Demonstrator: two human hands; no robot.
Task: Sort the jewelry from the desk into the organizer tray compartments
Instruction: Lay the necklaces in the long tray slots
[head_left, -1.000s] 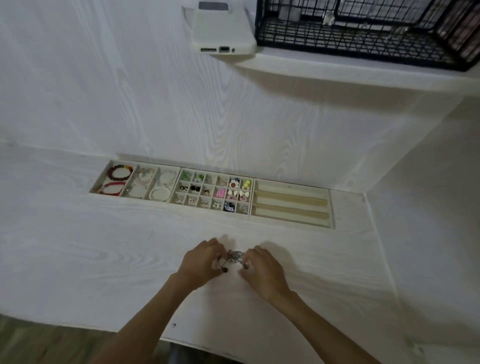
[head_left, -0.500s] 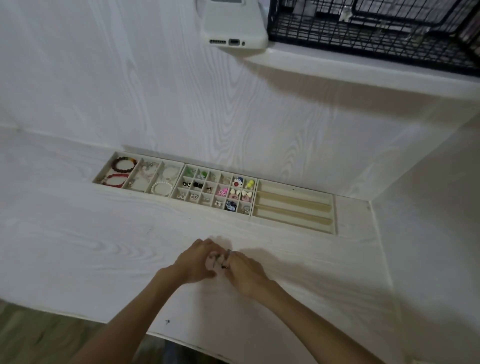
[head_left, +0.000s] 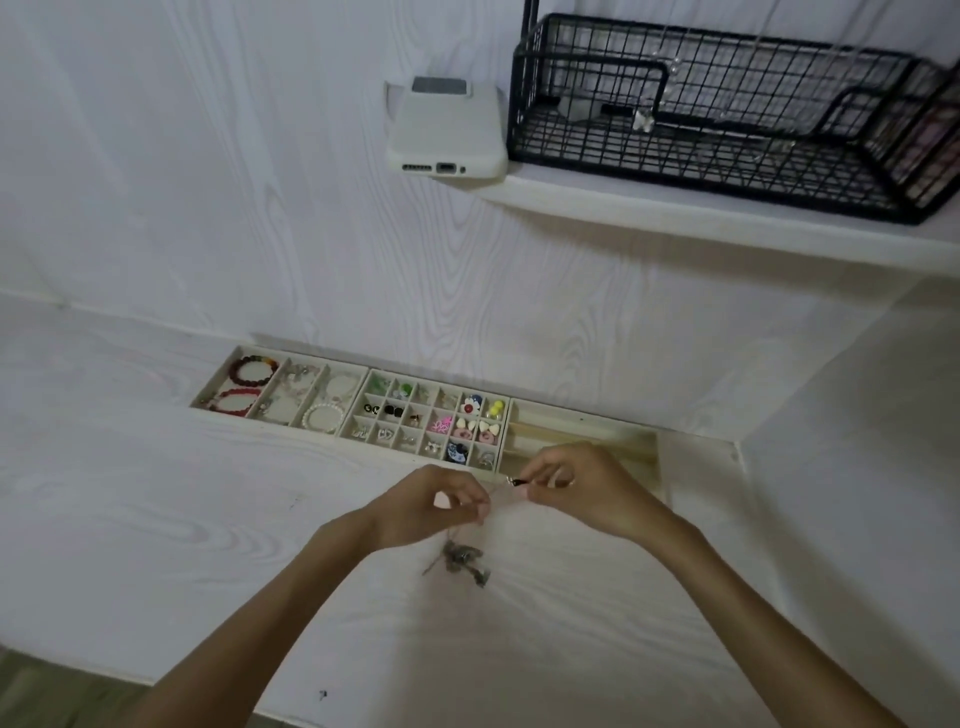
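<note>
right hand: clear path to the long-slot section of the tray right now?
Probably yes. The right hand hovers at the near edge of the long-slot section, nothing between them. But it pinches a thin chain that the left hand also holds, so it isn't free.

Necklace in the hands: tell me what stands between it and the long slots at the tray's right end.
Nothing visible does. Both hands pinch the necklace just in front of the tray; its long slots look unfilled.
</note>
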